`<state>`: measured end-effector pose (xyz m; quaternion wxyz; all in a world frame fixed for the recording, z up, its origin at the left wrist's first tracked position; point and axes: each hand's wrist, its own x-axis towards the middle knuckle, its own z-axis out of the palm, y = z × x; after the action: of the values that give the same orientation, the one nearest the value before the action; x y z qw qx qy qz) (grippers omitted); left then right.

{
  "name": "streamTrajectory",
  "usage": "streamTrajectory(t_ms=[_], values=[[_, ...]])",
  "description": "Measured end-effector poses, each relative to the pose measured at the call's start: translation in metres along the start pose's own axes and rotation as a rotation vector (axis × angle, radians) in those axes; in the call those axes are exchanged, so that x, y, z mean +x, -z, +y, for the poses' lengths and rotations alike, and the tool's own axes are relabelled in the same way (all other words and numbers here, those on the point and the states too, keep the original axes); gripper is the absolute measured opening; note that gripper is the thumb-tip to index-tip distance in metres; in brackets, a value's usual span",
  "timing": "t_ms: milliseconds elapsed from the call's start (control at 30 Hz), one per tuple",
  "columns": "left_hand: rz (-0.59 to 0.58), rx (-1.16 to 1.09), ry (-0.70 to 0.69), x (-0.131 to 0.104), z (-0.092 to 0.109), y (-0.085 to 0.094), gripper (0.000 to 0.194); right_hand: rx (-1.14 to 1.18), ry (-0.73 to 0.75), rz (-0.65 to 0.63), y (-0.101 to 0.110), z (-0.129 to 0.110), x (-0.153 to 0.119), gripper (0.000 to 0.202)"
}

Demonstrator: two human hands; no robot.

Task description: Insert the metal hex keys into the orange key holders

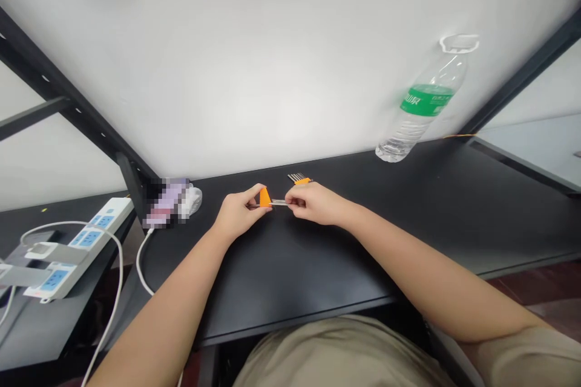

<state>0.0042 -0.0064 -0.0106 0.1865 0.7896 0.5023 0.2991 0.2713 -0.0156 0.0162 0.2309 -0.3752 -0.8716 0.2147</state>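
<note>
My left hand [241, 210] pinches a small orange plastic holder [265, 197] between thumb and fingers, above the black tabletop. A thin silver metal rod [278, 202] reaches from the holder towards my right hand [313, 202], whose closed fingertips grip its other end. Whether this is one rod or two side by side, I cannot tell. Just behind my right hand lies another orange holder [302, 181], with several slim metal rods [296, 177] sticking out to the left. My fingers hide part of both.
A large clear water bottle [420, 103] leans on the wall at the back right. To the left are a blurred-out purple item [167, 202], a crumpled white thing [190, 201], white cables [140, 260] and a power strip [84, 248]. The black table [290, 290] has its edge near my lap.
</note>
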Motion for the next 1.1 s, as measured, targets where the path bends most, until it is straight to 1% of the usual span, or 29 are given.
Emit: streamTrajectory(t_ms=[167, 333, 433, 533, 600, 700, 767, 800, 833, 867, 900, 967, 1033, 1100], values=[[-0.025, -0.034, 0.003, 0.000, 0.002, 0.001, 0.051, -0.002, 0.056, 0.087, 0.002, 0.000, 0.000, 0.011], [-0.015, -0.058, 0.001, 0.000, 0.001, 0.001, 0.052, 0.022, 0.061, 0.084, 0.009, 0.000, 0.000, 0.012], [-0.035, -0.044, -0.024, -0.001, 0.002, 0.002, 0.054, 0.082, 0.033, 0.065, 0.010, -0.003, 0.000, 0.013], [-0.073, -0.008, -0.073, -0.003, 0.009, 0.003, 0.052, 0.265, -0.080, 0.024, 0.002, -0.005, 0.001, 0.014], [-0.092, 0.009, -0.122, -0.004, 0.016, 0.004, 0.046, 0.459, -0.158, 0.006, -0.009, -0.006, 0.004, 0.013], [-0.114, -0.022, -0.182, -0.005, 0.027, 0.004, 0.035, 0.755, -0.213, 0.021, -0.029, -0.006, 0.009, 0.014], [-0.128, -0.066, -0.186, -0.005, 0.030, 0.004, 0.032, 0.849, -0.237, 0.044, -0.036, -0.004, 0.012, 0.016], [-0.132, -0.079, -0.179, -0.005, 0.031, 0.004, 0.033, 0.842, -0.244, 0.052, -0.037, -0.003, 0.012, 0.015], [-0.129, -0.083, -0.168, -0.005, 0.030, 0.004, 0.034, 0.785, -0.246, 0.060, -0.035, -0.001, 0.012, 0.014], [-0.124, -0.079, -0.155, -0.005, 0.028, 0.004, 0.036, 0.677, -0.240, 0.069, -0.032, 0.002, 0.012, 0.011], [-0.117, -0.070, -0.142, -0.004, 0.026, 0.003, 0.038, 0.528, -0.228, 0.073, -0.028, 0.005, 0.011, 0.009], [-0.101, -0.049, -0.115, -0.004, 0.020, 0.003, 0.043, 0.151, -0.189, 0.073, -0.018, 0.010, 0.007, 0.005], [-0.097, -0.034, -0.097, -0.003, 0.015, 0.002, 0.045, -0.112, -0.172, -0.012, -0.011, 0.013, 0.004, 0.006], [-0.096, -0.023, -0.088, -0.003, 0.012, 0.001, 0.046, -0.264, -0.179, -0.107, -0.009, 0.013, 0.003, 0.008]])
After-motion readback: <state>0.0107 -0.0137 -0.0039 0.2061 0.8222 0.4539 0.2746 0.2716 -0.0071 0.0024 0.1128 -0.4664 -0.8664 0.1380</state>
